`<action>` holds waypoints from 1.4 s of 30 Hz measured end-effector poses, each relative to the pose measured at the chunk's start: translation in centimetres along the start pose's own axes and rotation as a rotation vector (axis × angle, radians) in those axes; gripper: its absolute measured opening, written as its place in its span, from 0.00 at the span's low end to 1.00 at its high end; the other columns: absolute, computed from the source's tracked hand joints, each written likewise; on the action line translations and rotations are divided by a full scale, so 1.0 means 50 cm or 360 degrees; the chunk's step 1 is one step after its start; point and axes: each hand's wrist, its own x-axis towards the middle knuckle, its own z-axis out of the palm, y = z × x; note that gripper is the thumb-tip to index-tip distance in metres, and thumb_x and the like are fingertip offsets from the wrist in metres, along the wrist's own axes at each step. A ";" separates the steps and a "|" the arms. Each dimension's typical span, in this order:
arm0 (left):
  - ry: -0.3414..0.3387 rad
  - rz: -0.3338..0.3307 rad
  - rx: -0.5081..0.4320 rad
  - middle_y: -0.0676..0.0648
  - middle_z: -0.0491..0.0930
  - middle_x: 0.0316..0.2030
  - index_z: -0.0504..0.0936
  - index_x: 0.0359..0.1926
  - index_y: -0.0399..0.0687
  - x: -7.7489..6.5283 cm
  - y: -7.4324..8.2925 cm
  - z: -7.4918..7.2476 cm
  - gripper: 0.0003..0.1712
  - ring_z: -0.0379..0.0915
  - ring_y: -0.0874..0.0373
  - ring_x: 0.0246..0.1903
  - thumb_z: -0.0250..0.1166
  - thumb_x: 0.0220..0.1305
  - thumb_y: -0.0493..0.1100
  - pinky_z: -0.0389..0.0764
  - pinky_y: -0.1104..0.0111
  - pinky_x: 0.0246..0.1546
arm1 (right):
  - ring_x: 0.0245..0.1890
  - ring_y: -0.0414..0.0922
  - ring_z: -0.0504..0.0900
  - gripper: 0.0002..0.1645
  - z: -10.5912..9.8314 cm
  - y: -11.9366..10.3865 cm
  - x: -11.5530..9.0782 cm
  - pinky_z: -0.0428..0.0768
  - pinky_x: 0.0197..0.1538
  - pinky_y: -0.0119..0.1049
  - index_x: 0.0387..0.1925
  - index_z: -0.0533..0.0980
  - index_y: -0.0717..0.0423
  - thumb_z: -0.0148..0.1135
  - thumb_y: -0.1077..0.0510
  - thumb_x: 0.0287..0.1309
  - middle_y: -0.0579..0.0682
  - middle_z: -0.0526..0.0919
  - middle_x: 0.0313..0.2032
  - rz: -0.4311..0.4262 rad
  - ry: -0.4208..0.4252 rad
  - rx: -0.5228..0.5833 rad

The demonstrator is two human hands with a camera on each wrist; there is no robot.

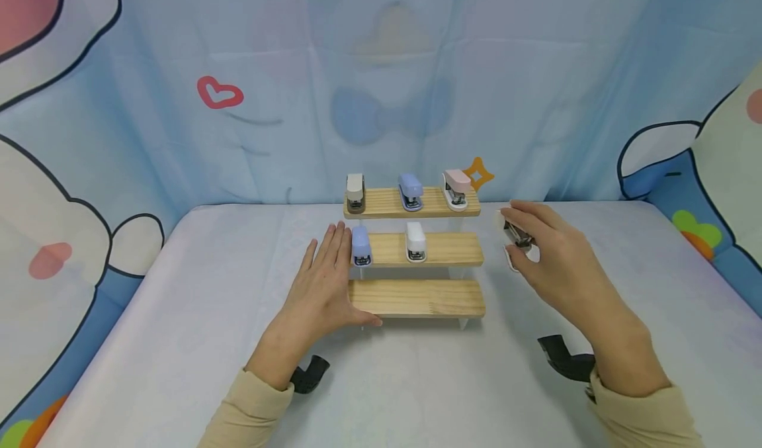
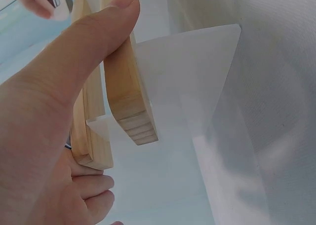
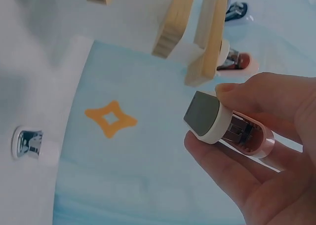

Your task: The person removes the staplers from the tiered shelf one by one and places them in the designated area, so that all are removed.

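My right hand (image 1: pixel 556 256) holds a small stapler (image 3: pixel 205 116) between thumb and fingers, to the right of a three-tier wooden rack (image 1: pixel 417 299). In the right wrist view its grey underside, white base and pinkish body show. My left hand (image 1: pixel 321 286) rests against the rack's left side, fingers straight and pointing up. Its thumb (image 2: pixel 94 40) touches the lowest board's front. On the middle board stand a blue-purple stapler (image 1: pixel 361 246) and a white stapler (image 1: pixel 415 241). The top board carries a cream-and-grey stapler (image 1: pixel 355 193), a blue stapler (image 1: pixel 411 192) and a pink stapler (image 1: pixel 456 190).
Another stapler (image 3: pixel 28 143) with a white rim stands on the white tabletop (image 1: pixel 411 395), partly behind my right hand in the head view. Clear side supports (image 2: pixel 187 77) hold the boards up. A blue printed curtain (image 1: pixel 280 150) hangs close behind the rack.
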 end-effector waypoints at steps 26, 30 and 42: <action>0.0002 -0.0013 -0.0004 0.37 0.40 0.79 0.40 0.78 0.35 -0.001 -0.001 0.000 0.86 0.34 0.47 0.79 0.77 0.31 0.76 0.42 0.50 0.79 | 0.62 0.69 0.68 0.33 0.008 0.092 -0.002 0.75 0.54 0.68 0.63 0.70 0.69 0.63 0.75 0.54 0.70 0.68 0.65 0.0373 -0.0064 0.0019; 0.0001 -0.0014 -0.0005 0.37 0.40 0.79 0.40 0.78 0.35 -0.001 -0.001 0.001 0.86 0.34 0.47 0.79 0.77 0.31 0.76 0.42 0.50 0.79 | 0.63 0.70 0.67 0.33 0.012 0.109 -0.006 0.73 0.55 0.69 0.64 0.70 0.69 0.61 0.76 0.54 0.70 0.67 0.65 0.0398 -0.0068 0.0035; -0.0016 -0.0024 -0.0009 0.39 0.37 0.79 0.39 0.78 0.36 0.001 -0.001 0.002 0.86 0.32 0.49 0.79 0.76 0.31 0.77 0.40 0.51 0.79 | 0.62 0.71 0.67 0.32 0.024 0.149 -0.015 0.73 0.54 0.69 0.63 0.69 0.72 0.57 0.76 0.54 0.72 0.66 0.64 0.0440 -0.0120 0.0024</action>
